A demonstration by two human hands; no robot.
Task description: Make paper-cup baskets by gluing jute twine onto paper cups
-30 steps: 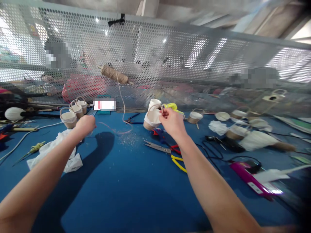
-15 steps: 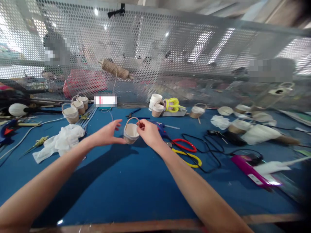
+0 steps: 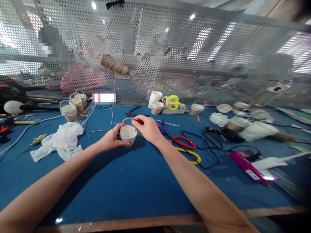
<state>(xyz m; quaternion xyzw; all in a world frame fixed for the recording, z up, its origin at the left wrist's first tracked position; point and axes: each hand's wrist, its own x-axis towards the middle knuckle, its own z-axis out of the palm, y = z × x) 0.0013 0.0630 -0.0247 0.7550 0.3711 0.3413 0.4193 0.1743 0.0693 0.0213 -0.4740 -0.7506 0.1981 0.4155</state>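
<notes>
White cloth (image 3: pixel 64 139) lies well left of the fingers. The left hand (image 3: pixel 110 141) grasps the small basket (image 3: pixel 128 133) by its wall; the right hand (image 3: pixel 147 129) pinches its twine handle (image 3: pixel 124 120), fingertips just above the rim.

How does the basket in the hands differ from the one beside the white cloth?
The held basket sits between the left hand and right hand; the cloth-side basket stands untouched on the table. The held basket looks pale; the cloth-side basket is brown below a white rim. Both have thin arched handles.
</notes>
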